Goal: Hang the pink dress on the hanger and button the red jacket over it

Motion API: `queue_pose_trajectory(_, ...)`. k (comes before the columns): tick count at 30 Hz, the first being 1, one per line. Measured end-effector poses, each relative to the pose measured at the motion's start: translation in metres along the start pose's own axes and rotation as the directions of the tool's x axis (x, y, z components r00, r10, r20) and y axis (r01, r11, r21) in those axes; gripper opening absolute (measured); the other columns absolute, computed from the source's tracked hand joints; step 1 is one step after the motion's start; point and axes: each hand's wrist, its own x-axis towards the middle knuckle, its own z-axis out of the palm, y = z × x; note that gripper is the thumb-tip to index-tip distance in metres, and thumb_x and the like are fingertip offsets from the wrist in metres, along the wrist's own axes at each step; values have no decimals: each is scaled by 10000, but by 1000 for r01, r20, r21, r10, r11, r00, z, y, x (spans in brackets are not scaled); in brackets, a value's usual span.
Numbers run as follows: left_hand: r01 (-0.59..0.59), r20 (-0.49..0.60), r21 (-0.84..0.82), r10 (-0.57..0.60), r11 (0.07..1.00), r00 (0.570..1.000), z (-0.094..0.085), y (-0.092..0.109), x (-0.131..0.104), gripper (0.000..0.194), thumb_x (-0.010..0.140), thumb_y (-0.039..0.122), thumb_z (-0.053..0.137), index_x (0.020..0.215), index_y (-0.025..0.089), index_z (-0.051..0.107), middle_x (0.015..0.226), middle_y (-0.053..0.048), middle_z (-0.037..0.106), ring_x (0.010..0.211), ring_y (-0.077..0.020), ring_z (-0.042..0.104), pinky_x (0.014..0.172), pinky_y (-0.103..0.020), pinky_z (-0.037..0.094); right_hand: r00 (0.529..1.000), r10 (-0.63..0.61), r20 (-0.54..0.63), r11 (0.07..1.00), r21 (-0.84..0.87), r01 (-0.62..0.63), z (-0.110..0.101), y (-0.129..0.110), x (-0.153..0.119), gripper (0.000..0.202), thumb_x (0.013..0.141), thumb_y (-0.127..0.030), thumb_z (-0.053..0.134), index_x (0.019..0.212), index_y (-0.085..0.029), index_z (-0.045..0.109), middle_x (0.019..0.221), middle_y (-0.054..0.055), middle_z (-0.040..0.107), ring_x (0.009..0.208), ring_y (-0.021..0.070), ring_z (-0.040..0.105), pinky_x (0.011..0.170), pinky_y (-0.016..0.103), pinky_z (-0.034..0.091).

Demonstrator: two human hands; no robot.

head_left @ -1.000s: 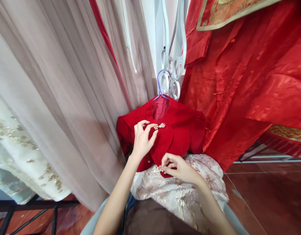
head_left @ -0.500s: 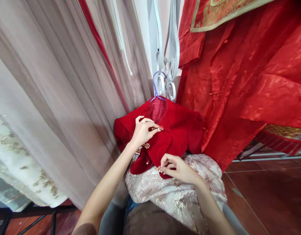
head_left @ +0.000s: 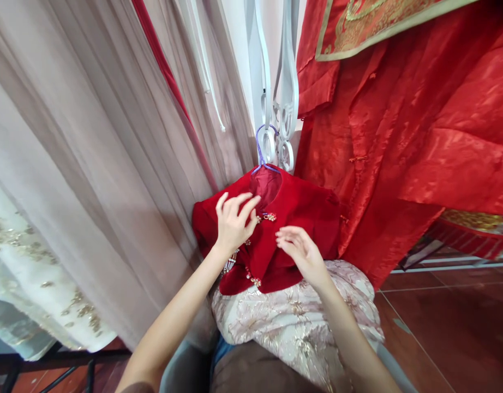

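Note:
A red velvet jacket [head_left: 304, 218] hangs by its neck from a purple hanger [head_left: 260, 147]. Gold flower-shaped clasps with pearls run down its front: a top clasp [head_left: 270, 217] at the collar and a bottom clasp [head_left: 255, 281] near the hem. My left hand [head_left: 235, 221] hovers over the jacket's left front, fingers spread, its fingertips close beside the top clasp and nothing in its grip. To the right of the front edge is my right hand [head_left: 300, 251], fingers loosely extended and holding nothing I can see. A beaded tassel [head_left: 231, 261] shows partly behind the left wrist.
Pale sheer curtain-like fabric [head_left: 112, 164] fills the left side. White scrolled metalwork [head_left: 286, 125] carries the hanger. Red satin garments [head_left: 390, 153] hang at the right, above a reddish tiled floor [head_left: 451, 316]. Below the jacket lies pale floral fabric with gold threads [head_left: 284, 322].
My left hand has let go of the top clasp and spread its fingers. My right hand has left the bottom clasp and risen up the jacket front.

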Motion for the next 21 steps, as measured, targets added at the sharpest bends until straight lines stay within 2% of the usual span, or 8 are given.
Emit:
queue_pose_trajectory(2, 152, -212, 72, -134, 986, 968, 9, 2, -9, 586, 794, 303, 584, 1342, 153, 440, 1433, -180, 368, 1355, -324, 293, 1124, -577, 75, 996, -82, 25, 997, 14, 82, 15, -8, 17, 434, 864, -484, 515, 1222, -248, 444, 1299, 98, 517, 1214, 199, 497, 1061, 389, 380)
queue_pose_trajectory(4, 309, -340, 76, -266, 948, 902, 20, 6, -16, 788, 762, 359, 617, 1414, 91, 265, 1495, -245, 169, 1412, -382, 75, 1098, -624, 49, 988, -106, 116, 993, -41, 112, 32, -10, 31, 593, 868, -547, 465, 1367, -260, 324, 1487, 85, 323, 1371, 204, 309, 1128, 405, 283)
queue_pose_trajectory(7, 463, -426, 37, -405, 885, 809, 35, 10, -16, 879, 738, 350, 630, 1434, 126, 144, 1507, -249, 63, 1407, -417, -43, 1062, -677, 34, 994, -64, 86, 966, -243, 83, 48, -2, 38, 832, 841, -608, 464, 1475, -201, 112, 1567, 110, 40, 1438, 229, 2, 1162, 467, 112)
queue_pose_trajectory(9, 508, -463, 25, -441, 861, 769, 40, 12, -10, 862, 730, 271, 618, 1433, 159, 133, 1513, -233, 40, 1406, -422, -43, 1054, -692, 46, 1000, -24, -11, 931, -364, 19, 46, 7, 35, 946, 820, -628, 483, 1487, -158, 5, 1561, 149, -36, 1425, 264, -95, 1149, 524, 54)
queue_pose_trajectory(12, 513, -518, 2, -438, 858, 735, 41, 11, -1, 819, 721, 121, 557, 1432, 155, 150, 1517, -228, 13, 1416, -393, -11, 1089, -642, 119, 989, -25, -143, 892, -450, -43, 28, 16, 29, 1025, 793, -642, 513, 1486, -147, -56, 1555, 178, -26, 1419, 302, -97, 1135, 567, 72)
queue_pose_trajectory(16, 461, -568, -55, -408, 885, 715, 36, -1, -3, 757, 757, 55, 469, 1434, 109, 136, 1524, -225, 13, 1434, -298, 53, 1118, -499, 255, 977, -82, -197, 818, -574, -48, -11, 11, 29, 1011, 791, -655, 501, 1485, -95, 25, 1543, 220, 41, 1426, 326, -17, 1133, 566, 100)
queue_pose_trajectory(18, 466, -558, -76, -425, 882, 713, 28, -9, -7, 708, 781, 64, 451, 1431, 106, 174, 1526, -215, 95, 1429, -274, 114, 1112, -472, 280, 974, -124, -190, 770, -637, -26, -29, 6, 33, 988, 794, -660, 489, 1481, -81, 75, 1538, 226, 82, 1426, 330, 27, 1133, 559, 114)
queue_pose_trajectory(21, 519, -498, -56, -474, 853, 726, 12, -18, -10, 576, 802, 85, 456, 1364, 192, 388, 1494, -146, 299, 1405, -292, 200, 1124, -538, 182, 964, -189, -186, 705, -710, 1, -51, -1, 45, 966, 789, -668, 486, 1471, -80, 137, 1527, 225, 151, 1422, 340, 78, 1130, 559, 134)
